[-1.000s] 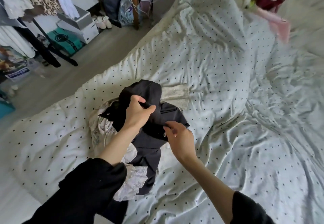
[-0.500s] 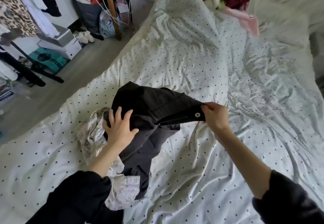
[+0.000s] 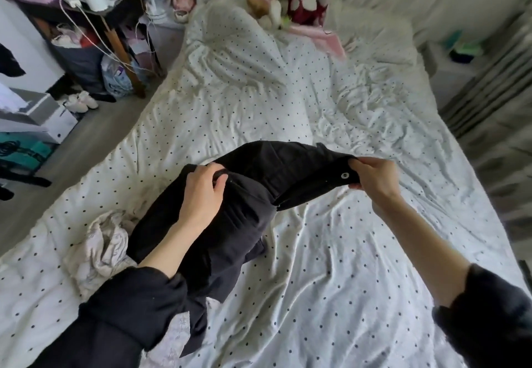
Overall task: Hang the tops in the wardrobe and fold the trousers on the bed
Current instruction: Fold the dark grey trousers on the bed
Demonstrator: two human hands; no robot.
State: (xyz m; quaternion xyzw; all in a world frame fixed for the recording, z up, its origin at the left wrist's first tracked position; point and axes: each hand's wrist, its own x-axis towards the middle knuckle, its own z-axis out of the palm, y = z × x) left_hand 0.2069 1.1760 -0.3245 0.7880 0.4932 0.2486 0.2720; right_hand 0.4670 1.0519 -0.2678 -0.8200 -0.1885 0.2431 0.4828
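Over the dotted bed (image 3: 331,252), your left hand (image 3: 201,192) and right hand (image 3: 374,177) each grip the black trousers' (image 3: 259,183) waistband, stretching it between nine and three o'clock, legs trailing toward six.

Lighting: soft, even daylight, moderately bright; the strongest light falls on the white dotted bed cover (image 3: 331,252). Shadows are faint and diffuse, confined to the cover's creases. The black trousers (image 3: 244,212) read as a near-featureless dark mass. No hard glare. Wide-angle distortion bends the bed's edges. The curtain (image 3: 495,114) at right is smeared; the plush toys (image 3: 305,2) at the far end are soft.
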